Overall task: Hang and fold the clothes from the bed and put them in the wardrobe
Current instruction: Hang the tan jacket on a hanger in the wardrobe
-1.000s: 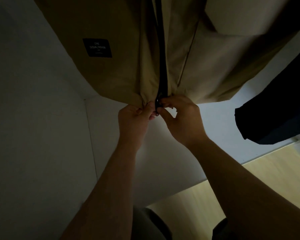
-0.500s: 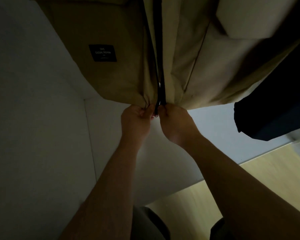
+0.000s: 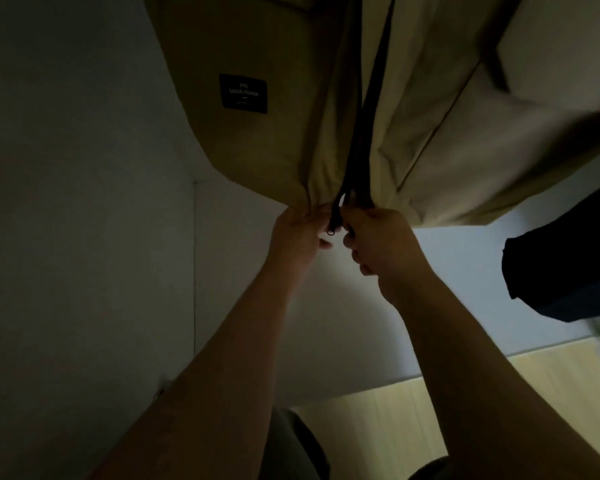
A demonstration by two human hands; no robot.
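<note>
A tan jacket [image 3: 281,140] with a black label [image 3: 243,93] hangs inside the dim wardrobe, its black zipper [image 3: 364,133] running down the middle. My left hand [image 3: 297,237] pinches the hem on the left side of the zipper's bottom end. My right hand [image 3: 381,244] grips the hem on the right side, fingers curled at the zipper's foot. The zipper pull [image 3: 331,232] dangles between the two hands. The two zipper halves stand slightly apart above the hands.
A dark navy garment [image 3: 565,271] hangs to the right of the jacket. White wardrobe walls [image 3: 84,237] close in at left and behind. Light wooden floor [image 3: 395,420] shows below, beside my knees.
Both hands stay at the zipper's bottom end; they have shifted slightly right and down in view, and the zipper halves have spread a little apart above them.
</note>
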